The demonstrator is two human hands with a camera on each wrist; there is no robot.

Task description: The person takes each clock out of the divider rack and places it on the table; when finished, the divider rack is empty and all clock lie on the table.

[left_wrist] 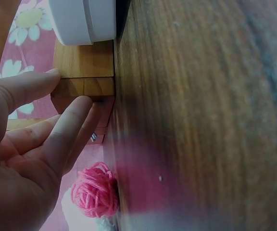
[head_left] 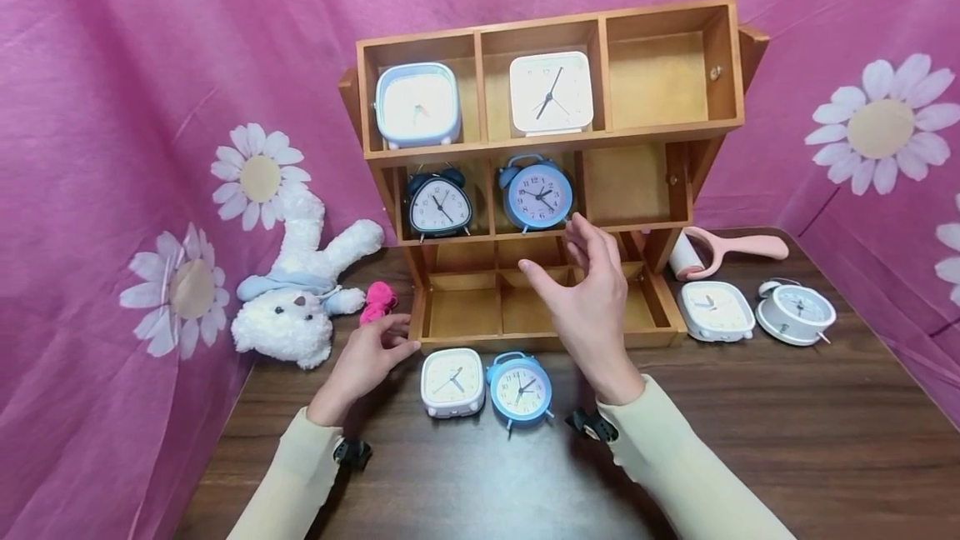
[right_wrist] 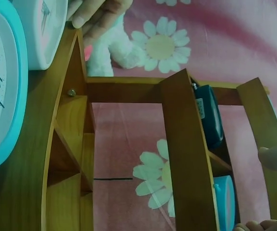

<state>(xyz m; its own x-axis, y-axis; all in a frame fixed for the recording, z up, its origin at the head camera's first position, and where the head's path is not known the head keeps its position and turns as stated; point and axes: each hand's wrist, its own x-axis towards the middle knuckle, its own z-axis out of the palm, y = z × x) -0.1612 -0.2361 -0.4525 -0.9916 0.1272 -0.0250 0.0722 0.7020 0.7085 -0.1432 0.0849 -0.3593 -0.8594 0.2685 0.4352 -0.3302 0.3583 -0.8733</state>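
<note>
A three-tier wooden shelf (head_left: 551, 147) stands on the table. My left hand (head_left: 367, 361) grips its lower left front corner, thumb on one face and fingers round the other. My right hand (head_left: 592, 298) is raised before the middle tier, thumb and fingers spread apart and holding nothing. Its fingertips are close to the lower right of a blue alarm clock (head_left: 538, 197) in the middle compartment. Left of that clock sits a dark triangular alarm clock (head_left: 440, 205). On the table between my hands are a white square clock (head_left: 452, 383) and a second blue alarm clock (head_left: 521, 391).
The top tier holds a pale blue clock (head_left: 417, 105) and a white square clock (head_left: 551, 93). At left lie a white teddy bear (head_left: 288, 323) and pink yarn (left_wrist: 95, 191). At right are a lint roller (head_left: 738, 246), a white clock (head_left: 716, 311) and a round white alarm clock (head_left: 797, 313).
</note>
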